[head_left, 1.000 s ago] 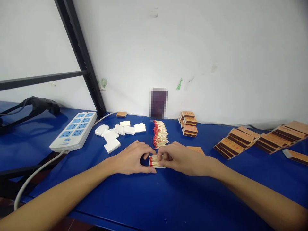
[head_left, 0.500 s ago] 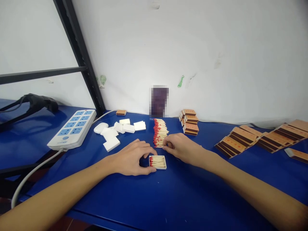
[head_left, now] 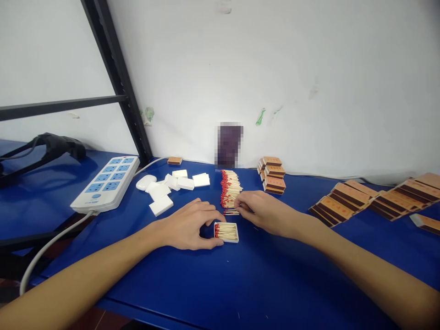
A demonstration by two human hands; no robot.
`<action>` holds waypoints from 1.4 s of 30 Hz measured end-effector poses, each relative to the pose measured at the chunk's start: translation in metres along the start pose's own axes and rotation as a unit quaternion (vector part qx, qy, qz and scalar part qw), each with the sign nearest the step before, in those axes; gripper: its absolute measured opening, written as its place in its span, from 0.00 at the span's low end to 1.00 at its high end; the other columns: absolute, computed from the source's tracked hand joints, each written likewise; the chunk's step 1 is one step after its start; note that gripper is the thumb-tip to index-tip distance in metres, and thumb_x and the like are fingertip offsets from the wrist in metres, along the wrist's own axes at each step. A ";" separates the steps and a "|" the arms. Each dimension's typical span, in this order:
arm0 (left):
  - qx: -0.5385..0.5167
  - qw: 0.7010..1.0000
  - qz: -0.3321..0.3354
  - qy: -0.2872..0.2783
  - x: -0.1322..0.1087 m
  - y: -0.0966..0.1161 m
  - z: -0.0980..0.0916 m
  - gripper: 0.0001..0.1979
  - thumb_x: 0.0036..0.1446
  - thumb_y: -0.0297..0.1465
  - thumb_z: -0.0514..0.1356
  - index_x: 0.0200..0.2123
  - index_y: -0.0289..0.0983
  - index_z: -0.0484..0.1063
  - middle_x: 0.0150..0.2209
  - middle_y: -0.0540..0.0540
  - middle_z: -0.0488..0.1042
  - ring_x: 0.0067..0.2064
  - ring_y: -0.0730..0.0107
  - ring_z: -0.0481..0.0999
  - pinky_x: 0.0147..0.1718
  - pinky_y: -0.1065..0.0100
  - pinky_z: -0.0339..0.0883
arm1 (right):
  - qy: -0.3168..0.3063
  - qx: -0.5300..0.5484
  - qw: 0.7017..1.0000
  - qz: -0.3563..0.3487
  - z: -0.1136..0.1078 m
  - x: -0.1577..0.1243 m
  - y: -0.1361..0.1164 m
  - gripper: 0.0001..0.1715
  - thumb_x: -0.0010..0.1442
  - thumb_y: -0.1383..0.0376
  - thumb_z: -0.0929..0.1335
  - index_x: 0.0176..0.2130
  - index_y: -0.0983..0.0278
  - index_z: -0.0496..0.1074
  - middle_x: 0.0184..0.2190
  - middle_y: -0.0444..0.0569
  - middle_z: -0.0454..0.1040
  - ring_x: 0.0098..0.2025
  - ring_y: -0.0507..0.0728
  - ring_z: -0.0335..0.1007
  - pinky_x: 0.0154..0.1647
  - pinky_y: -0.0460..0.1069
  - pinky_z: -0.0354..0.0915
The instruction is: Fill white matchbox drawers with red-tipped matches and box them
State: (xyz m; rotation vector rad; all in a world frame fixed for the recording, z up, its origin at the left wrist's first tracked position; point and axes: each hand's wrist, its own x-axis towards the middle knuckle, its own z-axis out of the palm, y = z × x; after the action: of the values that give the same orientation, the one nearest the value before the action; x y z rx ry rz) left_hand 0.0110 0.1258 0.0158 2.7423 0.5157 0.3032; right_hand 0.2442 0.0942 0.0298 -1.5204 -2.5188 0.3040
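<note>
My left hand [head_left: 192, 225] steadies a small white matchbox tray [head_left: 237, 233] on the blue table, thumb at its near side and index finger at its far corner. Red-headed matches [head_left: 225, 230] lie side by side inside it, heads to the left. Just beyond is a long heap of loose matches [head_left: 231, 189], heads also leftward. At the heap's near end, my right hand [head_left: 257, 208] is closed in a pinch on the tail ends of a few matches [head_left: 230, 212], slightly apart from the rest. The fingertips partly hide these matches.
White trays [head_left: 161, 206] lie scattered left of the heap, beside a white rounded object [head_left: 145, 182]. A power strip [head_left: 105, 183] stands farther left. Matchbox sleeves [head_left: 335, 206] spread along the right; stacked matchboxes [head_left: 274, 183] and a single matchbox [head_left: 175, 161] sit near the wall.
A few matches have come slightly away from the heap's near end, toward me, at my right fingertips. My left hand and the tray keep their place; the view has shifted slightly.
</note>
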 end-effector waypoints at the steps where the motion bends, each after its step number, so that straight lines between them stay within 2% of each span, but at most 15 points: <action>1: 0.003 1.000 0.001 0.000 0.000 0.000 0.000 0.18 0.58 0.44 0.60 0.46 0.38 0.70 0.33 0.50 0.69 0.34 0.68 0.68 0.40 0.64 0.56 | 0.002 -0.003 1.000 -0.005 0.001 0.000 0.000 0.11 0.63 0.67 0.60 0.28 0.62 0.61 0.26 0.42 0.66 0.26 0.50 0.57 0.26 0.47 0.51; 10: 0.017 1.000 0.008 0.000 0.000 -0.002 0.000 0.18 0.58 0.44 0.60 0.46 0.39 0.70 0.34 0.49 0.71 0.35 0.67 0.69 0.40 0.64 0.56 | -0.002 -0.045 0.999 -0.005 0.016 0.001 -0.001 0.08 0.63 0.67 0.61 0.31 0.62 0.64 0.29 0.45 0.70 0.28 0.51 0.61 0.27 0.47 0.50; 16: 0.013 1.000 0.012 -0.003 0.000 -0.002 -0.001 0.18 0.58 0.44 0.60 0.46 0.38 0.70 0.33 0.49 0.71 0.34 0.67 0.69 0.39 0.64 0.57 | -0.011 -0.017 1.000 0.014 0.010 0.002 -0.001 0.09 0.62 0.67 0.62 0.29 0.62 0.64 0.27 0.43 0.69 0.26 0.50 0.58 0.25 0.46 0.48; 23: 0.025 1.000 0.016 0.004 0.000 -0.002 0.000 0.19 0.57 0.44 0.59 0.46 0.38 0.71 0.33 0.50 0.71 0.34 0.67 0.69 0.39 0.65 0.57 | -0.031 -0.014 0.999 -0.004 0.009 0.000 0.003 0.08 0.61 0.68 0.62 0.29 0.62 0.66 0.26 0.44 0.69 0.26 0.51 0.59 0.25 0.47 0.49; 30: 0.054 0.998 -0.007 0.021 0.000 -0.004 0.002 0.18 0.53 0.45 0.62 0.41 0.38 0.70 0.31 0.50 0.70 0.33 0.67 0.69 0.36 0.65 0.57 | -0.054 0.037 0.998 -0.001 -0.009 -0.010 -0.010 0.07 0.60 0.66 0.63 0.29 0.61 0.65 0.26 0.43 0.69 0.26 0.51 0.59 0.25 0.47 0.52; 34: 0.060 0.998 -0.004 0.021 0.000 -0.005 0.003 0.18 0.53 0.46 0.62 0.40 0.38 0.70 0.31 0.50 0.70 0.34 0.66 0.69 0.36 0.65 0.57 | -0.047 0.045 0.998 -0.016 -0.005 -0.012 -0.026 0.06 0.59 0.68 0.63 0.30 0.62 0.67 0.27 0.44 0.71 0.27 0.51 0.62 0.28 0.47 0.54; 38: 0.050 0.999 -0.004 0.013 0.001 -0.005 0.002 0.18 0.54 0.45 0.61 0.40 0.38 0.70 0.32 0.50 0.70 0.34 0.67 0.69 0.38 0.65 0.58 | -0.044 0.040 0.997 -0.052 0.001 -0.013 -0.033 0.09 0.63 0.67 0.62 0.30 0.61 0.68 0.29 0.45 0.72 0.32 0.53 0.65 0.32 0.48 0.56; 42: 0.043 0.999 -0.010 0.006 0.000 -0.004 0.001 0.18 0.55 0.45 0.61 0.41 0.38 0.70 0.31 0.51 0.69 0.33 0.67 0.68 0.37 0.65 0.58 | -0.024 0.008 1.000 -0.014 -0.015 -0.015 -0.025 0.08 0.64 0.62 0.62 0.35 0.59 0.69 0.27 0.45 0.71 0.33 0.56 0.66 0.31 0.48 0.57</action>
State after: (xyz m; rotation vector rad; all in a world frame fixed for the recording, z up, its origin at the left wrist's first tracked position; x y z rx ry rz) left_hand 0.0101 0.1296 0.0138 2.8183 0.5728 0.2996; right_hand 0.2332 0.0707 0.0501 -1.4868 -2.5659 0.3610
